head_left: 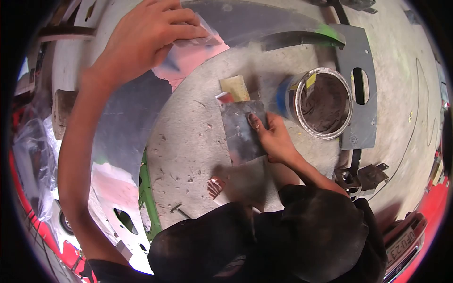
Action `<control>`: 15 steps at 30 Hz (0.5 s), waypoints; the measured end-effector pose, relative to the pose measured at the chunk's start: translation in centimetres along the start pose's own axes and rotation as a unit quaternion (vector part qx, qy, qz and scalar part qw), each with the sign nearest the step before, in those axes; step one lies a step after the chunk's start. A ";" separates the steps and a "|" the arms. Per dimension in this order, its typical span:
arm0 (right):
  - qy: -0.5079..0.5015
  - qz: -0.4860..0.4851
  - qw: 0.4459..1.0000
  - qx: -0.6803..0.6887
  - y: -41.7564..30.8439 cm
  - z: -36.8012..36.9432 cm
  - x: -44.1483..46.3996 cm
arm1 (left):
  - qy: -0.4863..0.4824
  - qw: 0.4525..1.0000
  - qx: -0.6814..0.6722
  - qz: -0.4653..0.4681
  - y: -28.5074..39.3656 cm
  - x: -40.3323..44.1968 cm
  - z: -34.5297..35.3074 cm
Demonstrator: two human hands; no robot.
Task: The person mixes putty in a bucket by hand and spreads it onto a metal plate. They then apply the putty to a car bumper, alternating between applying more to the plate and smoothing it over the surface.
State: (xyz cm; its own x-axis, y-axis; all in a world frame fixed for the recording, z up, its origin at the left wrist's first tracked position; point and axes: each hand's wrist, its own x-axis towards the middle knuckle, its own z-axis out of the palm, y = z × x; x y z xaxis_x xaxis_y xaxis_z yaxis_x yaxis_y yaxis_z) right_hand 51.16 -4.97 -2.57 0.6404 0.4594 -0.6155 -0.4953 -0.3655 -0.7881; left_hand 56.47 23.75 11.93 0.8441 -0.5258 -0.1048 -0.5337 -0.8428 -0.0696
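My left hand (148, 35) is closed on a thin translucent spreader (204, 32), whose edge rests on pink filler (181, 63) smeared over a curved grey car panel (130, 115). The fingers partly cover the spreader. Lower down, my right hand (278, 139) grips a dark, smudged flat plate (240, 134), thumb on top and fingers underneath. Just beyond the plate's far edge are a yellowish block (235, 88) and a small red-and-white scrap (224, 97). An open can (298, 106) with thick brownish-grey paste inside stands right of the plate.
A grey slotted panel piece (358, 89) lies behind the can, near metal brackets (365, 179). The curved panel sweeps across the top and left, with a green-edged part (150, 203) below it. Clear plastic sheeting (35, 160) hangs at far left. The concrete floor (177, 141) is speckled.
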 end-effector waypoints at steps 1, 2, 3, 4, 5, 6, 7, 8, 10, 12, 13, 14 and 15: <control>0.000 0.010 1.000 -0.009 -0.1 0.1 0.0 | 0.017 1.000 0.001 0.005 0.1 -0.1 0.2; 0.000 0.020 1.000 -0.018 -0.3 0.1 0.0 | 0.033 0.999 0.003 0.010 0.3 -0.2 0.4; 0.000 0.023 1.000 -0.020 -0.3 0.2 0.0 | 0.051 0.999 0.004 0.015 0.3 -0.3 0.6; 0.001 0.026 0.999 -0.023 -0.3 0.3 0.0 | 0.081 0.996 0.015 0.034 0.0 -0.4 1.3; 0.001 0.021 1.000 -0.019 -0.2 0.5 0.1 | 0.111 0.992 0.026 0.052 -0.6 -0.6 2.3; 0.002 0.015 1.000 -0.016 -0.2 0.6 0.1 | 0.142 0.987 0.037 0.071 -1.0 -0.8 3.1; 0.000 -0.011 1.000 -0.004 0.6 0.8 0.4 | 0.127 0.990 0.030 0.050 -0.9 -1.2 3.6; -0.001 -0.038 0.999 0.008 1.9 0.9 1.0 | 0.113 0.993 0.024 0.030 -0.7 -1.6 4.0; -0.004 -0.059 0.998 0.019 3.0 1.0 1.3 | 0.104 0.994 0.022 0.018 -0.8 -1.8 4.2; -0.009 -0.048 0.999 0.015 3.2 0.9 1.4 | 0.115 0.992 0.031 0.032 -0.9 -1.7 4.3; -0.005 -0.050 0.999 0.009 3.1 0.9 1.4 | 0.117 0.992 0.031 0.036 -1.0 -1.7 4.4; -0.002 -0.052 0.999 0.003 3.0 0.9 1.4 | 0.120 0.992 0.032 0.038 -1.0 -1.8 4.4; 0.000 -0.055 0.998 -0.002 2.9 0.9 1.4 | 0.122 0.991 0.032 0.042 -1.0 -1.9 4.5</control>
State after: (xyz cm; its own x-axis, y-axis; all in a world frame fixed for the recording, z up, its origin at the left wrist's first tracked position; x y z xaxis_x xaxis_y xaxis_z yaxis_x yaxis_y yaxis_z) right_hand 50.07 -4.66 -5.74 0.6911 0.4962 -0.5255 -0.4192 -0.3170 -0.8507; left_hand 55.11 26.09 7.75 0.7800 -0.6121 0.1298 -0.5977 -0.7903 -0.1351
